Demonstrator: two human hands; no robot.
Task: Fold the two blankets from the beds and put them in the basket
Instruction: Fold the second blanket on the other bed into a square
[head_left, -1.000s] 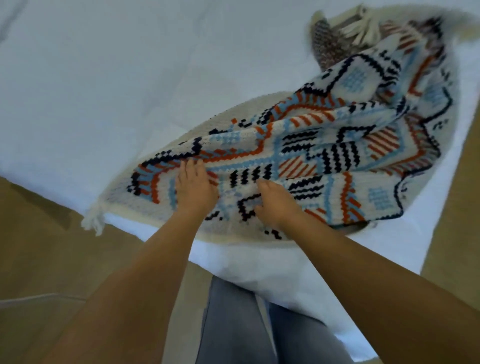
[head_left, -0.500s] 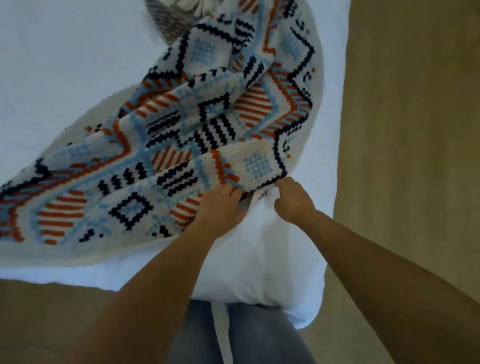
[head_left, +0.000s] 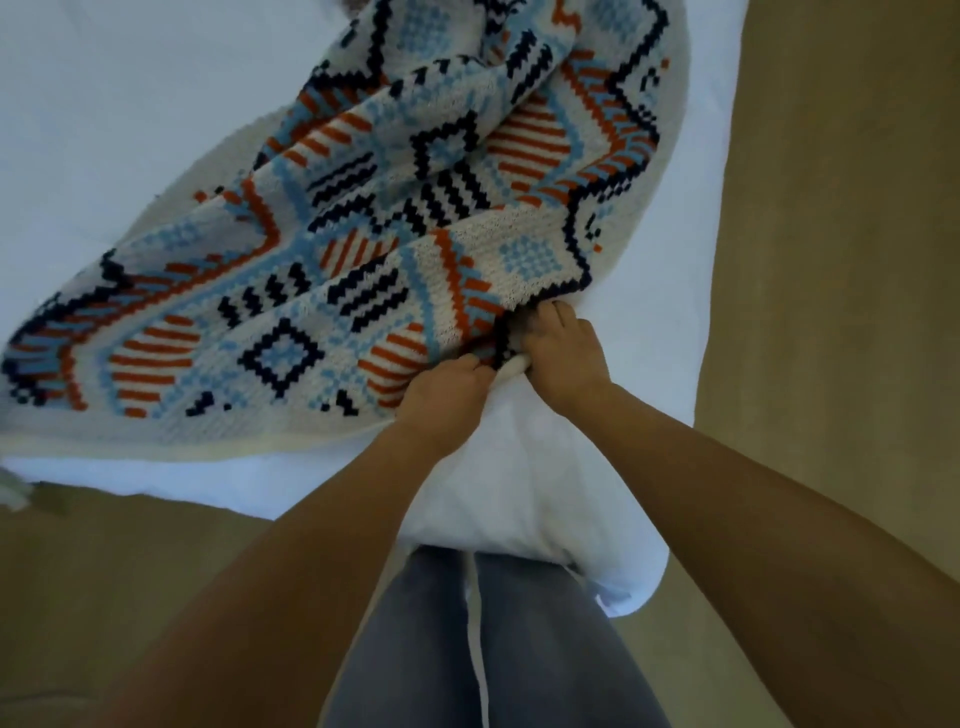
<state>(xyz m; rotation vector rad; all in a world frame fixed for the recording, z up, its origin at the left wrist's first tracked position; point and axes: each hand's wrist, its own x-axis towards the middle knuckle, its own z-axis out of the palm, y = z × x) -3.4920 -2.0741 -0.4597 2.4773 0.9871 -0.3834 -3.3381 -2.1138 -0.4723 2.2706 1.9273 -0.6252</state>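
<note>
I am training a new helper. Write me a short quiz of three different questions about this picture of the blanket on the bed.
1. True or false: the patterned blanket is already folded into a neat, small stack.
2. Which hands grip the blanket's near corner? A) only the left hand B) only the right hand C) both hands, close together
3. Fill in the missing word: the blanket lies on the white ____.

Key:
1. False. It is spread out and rumpled.
2. C.
3. Bed.
</note>
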